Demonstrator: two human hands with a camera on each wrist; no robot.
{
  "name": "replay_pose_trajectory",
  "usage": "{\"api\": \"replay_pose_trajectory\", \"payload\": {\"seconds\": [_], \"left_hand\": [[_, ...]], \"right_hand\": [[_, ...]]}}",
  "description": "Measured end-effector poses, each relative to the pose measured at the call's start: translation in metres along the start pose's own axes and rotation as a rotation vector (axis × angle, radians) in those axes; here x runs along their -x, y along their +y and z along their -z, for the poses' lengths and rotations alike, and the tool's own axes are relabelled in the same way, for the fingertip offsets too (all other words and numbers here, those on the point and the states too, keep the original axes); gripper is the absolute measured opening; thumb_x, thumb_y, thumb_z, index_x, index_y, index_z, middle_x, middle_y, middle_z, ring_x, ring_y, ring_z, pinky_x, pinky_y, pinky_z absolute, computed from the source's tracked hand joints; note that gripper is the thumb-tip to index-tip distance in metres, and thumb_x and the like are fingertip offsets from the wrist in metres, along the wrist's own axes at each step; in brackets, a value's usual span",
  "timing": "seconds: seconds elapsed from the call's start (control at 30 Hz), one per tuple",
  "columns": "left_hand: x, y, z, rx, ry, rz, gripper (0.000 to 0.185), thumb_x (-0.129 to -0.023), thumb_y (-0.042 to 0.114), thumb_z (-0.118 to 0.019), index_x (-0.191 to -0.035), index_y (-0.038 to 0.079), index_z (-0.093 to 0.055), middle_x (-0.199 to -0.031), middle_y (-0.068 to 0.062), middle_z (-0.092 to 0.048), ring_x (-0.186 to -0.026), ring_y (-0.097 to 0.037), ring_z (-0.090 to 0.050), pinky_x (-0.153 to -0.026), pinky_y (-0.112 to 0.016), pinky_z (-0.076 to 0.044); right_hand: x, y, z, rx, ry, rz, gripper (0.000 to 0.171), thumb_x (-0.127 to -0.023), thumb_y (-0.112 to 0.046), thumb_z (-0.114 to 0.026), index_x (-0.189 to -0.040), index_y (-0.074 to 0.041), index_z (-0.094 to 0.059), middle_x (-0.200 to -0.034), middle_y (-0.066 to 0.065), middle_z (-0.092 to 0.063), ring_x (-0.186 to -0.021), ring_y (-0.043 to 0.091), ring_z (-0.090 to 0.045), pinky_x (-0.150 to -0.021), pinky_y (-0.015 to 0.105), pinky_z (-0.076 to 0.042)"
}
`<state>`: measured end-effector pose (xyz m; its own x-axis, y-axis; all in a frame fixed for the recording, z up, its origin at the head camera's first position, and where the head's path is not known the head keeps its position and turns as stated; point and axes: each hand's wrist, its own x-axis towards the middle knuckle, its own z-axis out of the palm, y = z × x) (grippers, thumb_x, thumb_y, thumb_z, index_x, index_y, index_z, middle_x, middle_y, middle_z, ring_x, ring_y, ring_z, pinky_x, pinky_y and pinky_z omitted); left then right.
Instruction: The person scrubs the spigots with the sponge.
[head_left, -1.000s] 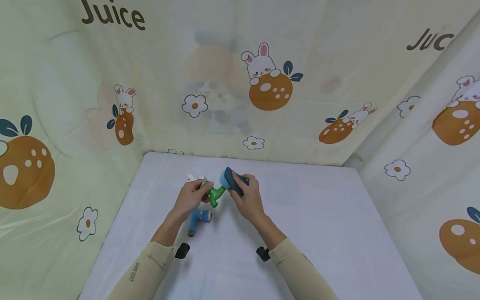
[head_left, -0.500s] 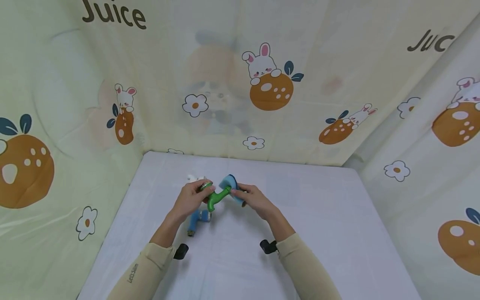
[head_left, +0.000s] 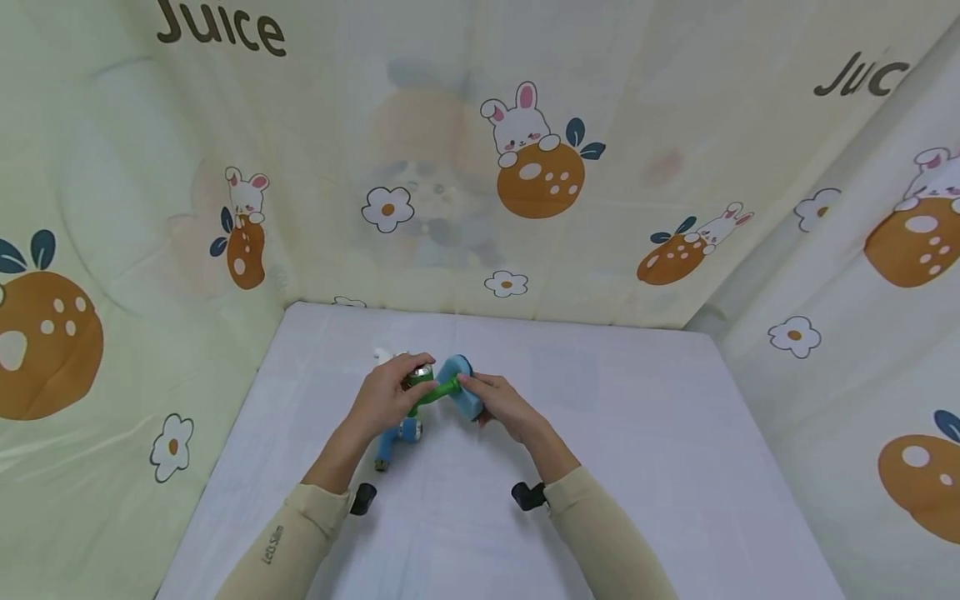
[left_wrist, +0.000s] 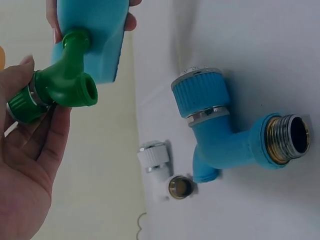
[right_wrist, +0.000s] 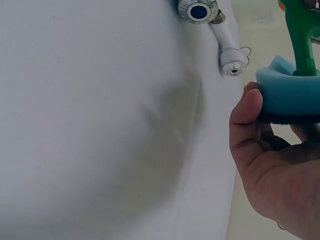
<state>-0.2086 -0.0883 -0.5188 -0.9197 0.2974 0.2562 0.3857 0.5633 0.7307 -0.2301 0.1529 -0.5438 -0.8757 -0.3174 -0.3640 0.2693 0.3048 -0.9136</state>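
My left hand (head_left: 381,397) grips a green tap (left_wrist: 65,82) by its ribbed knob, holding it above the table. The tap's round open end faces the left wrist camera. With my right hand (head_left: 512,408) I hold a light blue sponge (left_wrist: 95,27) that has a dark backing, the thumb on its near edge and the fingers behind. One green arm of the tap presses into the sponge's soft face, so its tip is hidden there. Below my left hand a blue tap (left_wrist: 222,145) with a threaded metal end lies on the table.
A white tap (left_wrist: 156,157) with a brass-coloured end lies farther back on the white table (head_left: 637,458), partly behind my left hand in the head view. Printed curtains (head_left: 442,275) hang along the table's back and sides.
My right hand turned the sponge from dark side up to its light blue face against the tap, moving slightly down. My left hand rotated the tap, bringing its knob's silver top into view.
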Motion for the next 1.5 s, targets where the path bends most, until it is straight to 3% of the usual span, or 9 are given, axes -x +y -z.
{"api": "replay_pose_trajectory", "payload": {"seconds": [0.2, 0.37, 0.6, 0.73, 0.87, 0.97, 1.17, 1.3, 1.5], "left_hand": [[0.0, 0.001, 0.002, 0.036, -0.034, -0.079, 0.041, -0.095, 0.022, -0.078, -0.134, 0.018, -0.069, -0.126, -0.003, -0.072, -0.1, -0.018, -0.07, -0.083, -0.037, -0.06], [0.0, 0.002, 0.006, 0.057, -0.084, -0.126, 0.042, -0.093, 0.017, -0.079, -0.134, 0.021, -0.07, -0.136, 0.002, -0.069, -0.123, -0.022, -0.067, -0.1, -0.044, -0.057], [0.0, 0.003, 0.01, 0.096, -0.132, -0.171, 0.044, -0.09, 0.012, -0.082, -0.132, 0.019, -0.071, -0.133, 0.002, -0.07, -0.125, -0.021, -0.066, -0.105, -0.043, -0.054], [-0.002, 0.005, 0.009, 0.137, -0.115, -0.105, 0.053, -0.092, 0.015, -0.081, -0.141, 0.019, -0.063, -0.135, -0.004, -0.07, -0.124, -0.024, -0.067, -0.102, -0.044, -0.056], [-0.004, 0.009, 0.005, 0.222, -0.06, -0.02, 0.056, -0.091, 0.016, -0.081, -0.141, 0.014, -0.056, -0.132, -0.01, -0.072, -0.122, -0.03, -0.069, -0.096, -0.045, -0.059], [-0.006, 0.01, 0.001, 0.249, -0.004, -0.013, 0.051, -0.09, 0.016, -0.083, -0.134, 0.009, -0.059, -0.13, -0.011, -0.073, -0.12, -0.031, -0.07, -0.094, -0.044, -0.06], [-0.008, 0.011, -0.01, 0.074, 0.203, -0.105, 0.049, -0.087, 0.022, -0.085, -0.132, 0.01, -0.071, -0.127, -0.009, -0.072, -0.123, -0.031, -0.062, -0.107, -0.05, -0.05], [-0.009, 0.014, -0.019, -0.048, 0.332, -0.101, 0.054, -0.09, 0.027, -0.083, -0.136, 0.007, -0.067, -0.12, -0.012, -0.072, -0.114, -0.032, -0.064, -0.1, -0.052, -0.051], [-0.009, 0.019, -0.026, -0.054, 0.45, -0.074, 0.044, -0.092, 0.023, -0.082, -0.128, 0.004, -0.065, -0.118, -0.013, -0.073, -0.11, -0.029, -0.071, -0.092, -0.047, -0.059]], "right_hand": [[-0.001, 0.003, -0.003, -0.01, -0.032, -0.04, 0.073, -0.099, -0.065, -0.056, -0.134, -0.001, -0.063, -0.101, 0.014, -0.068, -0.067, 0.02, -0.069, -0.066, 0.033, -0.06], [-0.001, 0.005, -0.005, -0.004, -0.059, -0.069, 0.076, -0.098, -0.069, -0.054, -0.128, 0.0, -0.064, -0.096, 0.015, -0.07, -0.064, 0.022, -0.07, -0.065, 0.034, -0.06], [-0.002, 0.007, -0.008, 0.001, -0.092, -0.098, 0.072, -0.098, -0.066, -0.056, -0.127, -0.002, -0.066, -0.091, 0.014, -0.073, -0.06, 0.02, -0.067, -0.06, 0.031, -0.057], [-0.004, 0.008, -0.01, -0.014, -0.098, -0.083, 0.071, -0.098, -0.066, -0.057, -0.13, -0.003, -0.065, -0.097, 0.014, -0.073, -0.069, 0.02, -0.068, -0.063, 0.032, -0.058], [-0.006, 0.009, -0.012, -0.105, -0.072, -0.053, 0.068, -0.099, -0.063, -0.058, -0.134, -0.005, -0.063, -0.105, 0.021, -0.073, -0.074, 0.02, -0.068, -0.064, 0.032, -0.058], [-0.007, 0.009, -0.013, -0.181, -0.048, -0.033, 0.065, -0.101, -0.059, -0.059, -0.136, -0.004, -0.061, -0.107, 0.026, -0.073, -0.07, 0.02, -0.067, -0.062, 0.031, -0.057], [-0.008, 0.009, -0.019, -0.294, -0.031, -0.007, 0.06, -0.105, -0.052, -0.055, -0.14, -0.003, -0.057, -0.105, 0.027, -0.072, -0.066, 0.02, -0.066, -0.061, 0.031, -0.056], [-0.006, 0.004, -0.029, -0.353, 0.019, 0.018, 0.059, -0.106, -0.05, -0.053, -0.141, -0.003, -0.057, -0.092, 0.015, -0.074, -0.063, 0.017, -0.066, -0.06, 0.029, -0.056], [-0.001, -0.005, -0.043, -0.384, 0.071, 0.041, 0.057, -0.107, -0.05, -0.05, -0.138, -0.003, -0.06, -0.083, 0.007, -0.073, -0.062, 0.016, -0.066, -0.059, 0.027, -0.055]]}}
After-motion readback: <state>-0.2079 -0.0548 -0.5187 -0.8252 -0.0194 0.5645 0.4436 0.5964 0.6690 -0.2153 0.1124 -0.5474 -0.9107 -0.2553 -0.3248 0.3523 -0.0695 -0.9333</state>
